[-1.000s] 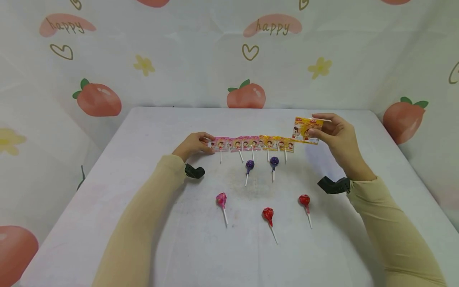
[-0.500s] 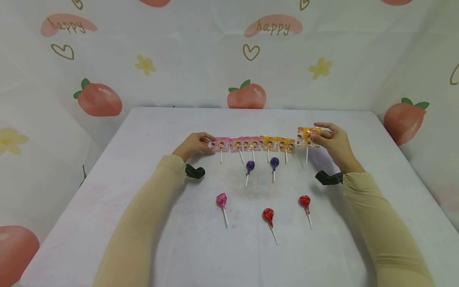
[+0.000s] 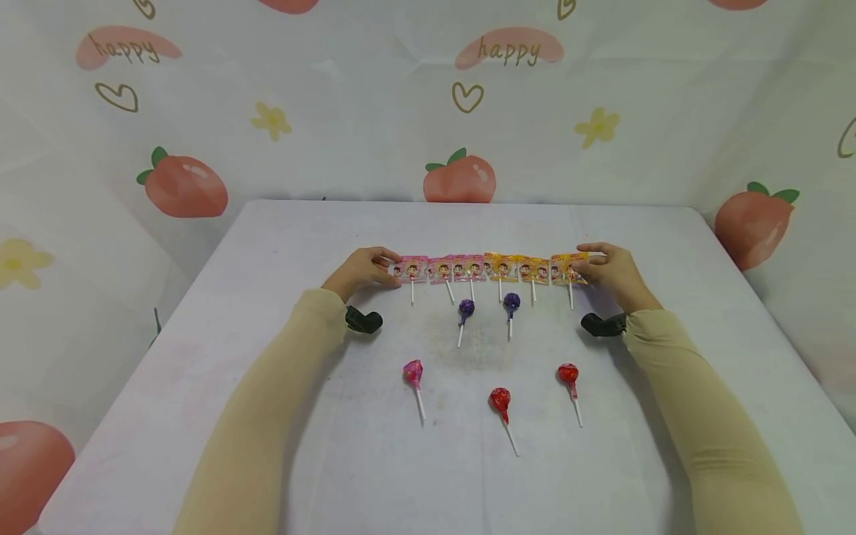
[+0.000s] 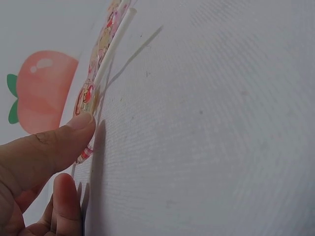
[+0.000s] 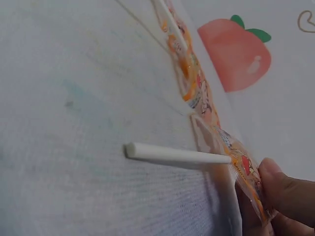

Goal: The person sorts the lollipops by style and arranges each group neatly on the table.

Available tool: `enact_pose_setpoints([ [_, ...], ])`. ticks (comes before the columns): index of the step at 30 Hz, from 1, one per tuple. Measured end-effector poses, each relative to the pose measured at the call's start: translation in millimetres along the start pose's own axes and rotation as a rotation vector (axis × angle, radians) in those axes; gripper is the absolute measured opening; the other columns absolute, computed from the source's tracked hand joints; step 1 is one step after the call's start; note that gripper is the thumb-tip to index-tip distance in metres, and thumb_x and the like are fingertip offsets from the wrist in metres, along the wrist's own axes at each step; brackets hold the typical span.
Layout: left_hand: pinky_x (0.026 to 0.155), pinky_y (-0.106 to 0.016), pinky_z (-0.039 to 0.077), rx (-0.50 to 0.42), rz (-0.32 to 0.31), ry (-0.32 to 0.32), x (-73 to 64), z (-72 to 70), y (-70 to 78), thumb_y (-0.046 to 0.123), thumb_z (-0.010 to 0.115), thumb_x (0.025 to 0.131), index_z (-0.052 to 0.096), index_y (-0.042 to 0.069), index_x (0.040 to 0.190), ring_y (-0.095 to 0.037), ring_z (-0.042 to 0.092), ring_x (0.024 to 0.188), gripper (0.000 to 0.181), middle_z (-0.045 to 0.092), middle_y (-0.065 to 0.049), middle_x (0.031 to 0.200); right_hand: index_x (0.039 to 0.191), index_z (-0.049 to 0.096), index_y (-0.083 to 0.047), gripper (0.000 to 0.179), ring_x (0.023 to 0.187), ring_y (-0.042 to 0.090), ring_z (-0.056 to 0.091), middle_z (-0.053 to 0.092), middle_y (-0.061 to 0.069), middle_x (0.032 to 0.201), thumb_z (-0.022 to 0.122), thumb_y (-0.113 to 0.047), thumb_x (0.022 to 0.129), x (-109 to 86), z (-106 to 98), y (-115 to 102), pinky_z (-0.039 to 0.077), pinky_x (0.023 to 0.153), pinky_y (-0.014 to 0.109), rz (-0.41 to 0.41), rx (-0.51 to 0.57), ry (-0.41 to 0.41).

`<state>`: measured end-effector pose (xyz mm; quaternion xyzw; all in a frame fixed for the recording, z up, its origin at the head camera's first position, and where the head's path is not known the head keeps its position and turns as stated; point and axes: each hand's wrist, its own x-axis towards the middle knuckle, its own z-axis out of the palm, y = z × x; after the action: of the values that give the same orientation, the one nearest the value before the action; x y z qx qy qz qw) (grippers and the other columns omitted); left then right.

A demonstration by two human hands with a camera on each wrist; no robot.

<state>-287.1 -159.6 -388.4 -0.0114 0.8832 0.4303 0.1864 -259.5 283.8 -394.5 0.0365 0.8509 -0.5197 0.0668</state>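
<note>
My left hand (image 3: 364, 271) pinches the left edge of a flat pink-wrapped lollipop (image 3: 412, 270); in the left wrist view its thumb (image 4: 74, 140) presses on the wrapper. At the other end of the same row, my right hand (image 3: 614, 275) holds an orange-wrapped lollipop (image 3: 565, 268) by its right edge, thumb in front. This lollipop's white stick (image 5: 177, 155) points toward the person. Between the hands lie two more pink-wrapped lollipops (image 3: 468, 267) and two orange-wrapped ones (image 3: 533, 269), side by side with sticks toward the person. The right hand's fingers are partly hidden behind the wrapper.
Below the row lie two purple round lollipops (image 3: 511, 302). Nearer the person are a pink round lollipop (image 3: 413, 371) and two red ones (image 3: 500, 400). All rest on a white-covered table (image 3: 321, 461) backed by a printed peach curtain (image 3: 374, 111).
The right hand has lowered the orange-wrapped lollipop from above the table to the row's right end, beside the other orange ones. The left hand has stayed in place.
</note>
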Motion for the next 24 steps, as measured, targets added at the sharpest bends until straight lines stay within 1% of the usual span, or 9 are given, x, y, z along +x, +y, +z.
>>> enact_pose_setpoints([
  [3,0.099,-0.04,0.034,-0.005,-0.001,0.001,0.1,0.0,0.1,0.012,0.081,0.077,0.062,0.016,0.126,-0.024,0.044,0.106,0.052,0.05,-0.01,0.119,0.141,0.045,0.0,0.059,0.073,-0.006,0.055,0.066,-0.011,0.091,0.068,-0.023,0.091,2.0,1.0,-0.6,0.045,0.065,0.017,0.024,-0.049,-0.006],
  [6,0.099,-0.04,0.034,0.009,0.002,0.0,0.0,0.0,0.2,0.013,0.081,0.078,0.062,0.016,0.126,-0.024,0.044,0.107,0.052,0.05,-0.01,0.12,0.14,0.047,0.0,0.059,0.075,-0.005,0.054,0.066,-0.005,0.098,0.069,-0.025,0.091,3.4,1.1,-1.5,0.044,0.067,0.017,0.042,-0.088,0.001],
  [9,0.099,-0.04,0.034,0.019,0.006,-0.002,-0.4,0.0,0.2,0.014,0.081,0.078,0.061,0.016,0.126,-0.024,0.044,0.107,0.052,0.05,-0.01,0.12,0.139,0.048,-0.001,0.058,0.076,-0.003,0.054,0.064,-0.005,0.098,0.069,-0.025,0.09,3.0,1.2,-3.5,0.043,0.068,0.017,0.056,-0.112,0.007],
  [13,0.097,-0.039,0.034,0.019,0.012,-0.004,0.1,-0.2,-0.3,0.014,0.081,0.078,0.061,0.016,0.126,-0.023,0.044,0.105,0.052,0.05,-0.009,0.117,0.137,0.049,0.001,0.058,0.074,-0.004,0.054,0.064,-0.004,0.098,0.071,-0.024,0.089,2.4,1.9,-6.5,0.044,0.066,0.016,0.056,-0.116,0.011],
  [16,0.096,-0.038,0.034,0.013,0.013,-0.004,1.4,-0.5,-0.8,0.014,0.081,0.078,0.062,0.016,0.126,-0.023,0.044,0.104,0.052,0.05,-0.009,0.116,0.136,0.05,0.003,0.057,0.074,-0.003,0.056,0.066,0.01,0.108,0.071,-0.022,0.089,2.3,2.9,-8.4,0.046,0.066,0.015,0.043,-0.114,0.018],
  [18,0.096,-0.038,0.035,0.024,0.019,-0.007,1.6,-0.9,-1.0,0.014,0.081,0.078,0.061,0.015,0.126,-0.023,0.045,0.105,0.052,0.05,-0.01,0.117,0.134,0.052,0.004,0.055,0.078,-0.001,0.057,0.063,0.019,0.117,0.071,-0.021,0.089,1.7,3.6,-10.0,0.045,0.067,0.015,0.029,-0.145,0.033],
  [20,0.096,-0.038,0.036,0.031,0.023,-0.009,1.6,-1.1,-1.0,0.013,0.08,0.079,0.061,0.014,0.126,-0.024,0.045,0.106,0.051,0.051,-0.01,0.118,0.132,0.054,0.005,0.053,0.086,0.005,0.056,0.059,0.024,0.124,0.071,-0.021,0.089,1.3,3.9,-11.0,0.043,0.07,0.017,0.014,-0.171,0.041],
  [21,0.097,-0.038,0.036,0.036,0.026,-0.011,1.4,-1.3,-0.9,0.013,0.08,0.079,0.061,0.014,0.126,-0.024,0.045,0.106,0.051,0.051,-0.011,0.118,0.13,0.056,0.004,0.053,0.088,0.008,0.055,0.059,0.024,0.123,0.073,-0.022,0.087,1.3,4.3,-11.6,0.042,0.07,0.018,0.014,-0.183,0.056],
  [24,0.098,-0.038,0.036,0.043,0.033,-0.017,0.9,-1.6,-0.8,0.012,0.079,0.08,0.061,0.012,0.127,-0.024,0.046,0.108,0.051,0.051,-0.012,0.12,0.128,0.057,0.005,0.053,0.099,0.019,0.049,0.057,0.023,0.123,0.074,-0.024,0.086,0.9,4.9,-13.1,0.038,0.075,0.023,0.016,-0.212,0.063],
])
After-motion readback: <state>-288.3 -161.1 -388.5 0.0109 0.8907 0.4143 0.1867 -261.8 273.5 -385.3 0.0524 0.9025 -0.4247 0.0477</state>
